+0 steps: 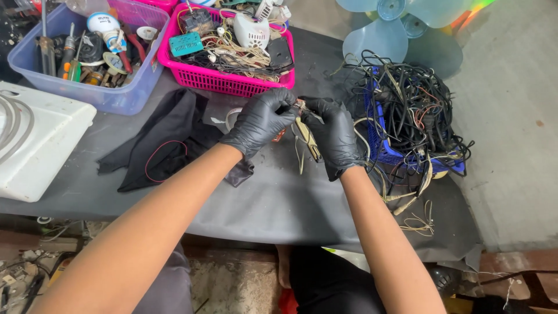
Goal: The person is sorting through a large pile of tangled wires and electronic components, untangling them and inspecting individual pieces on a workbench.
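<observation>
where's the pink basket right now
In the head view the pink basket sits at the top centre of the dark table cover, filled with wires and small parts, between the lilac bin on its left and the fan blade on its right.

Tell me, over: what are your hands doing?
Left hand and right hand, black-gloved, both pinching a small wired part. Cable-filled blue basket close on the right.

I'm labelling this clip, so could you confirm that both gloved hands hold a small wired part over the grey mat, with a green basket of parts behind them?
Not quite: the basket behind the left hand and right hand is pink, not green, as the head view shows. The rest stands: both gloved hands hold the small wired part over the grey mat.
</observation>
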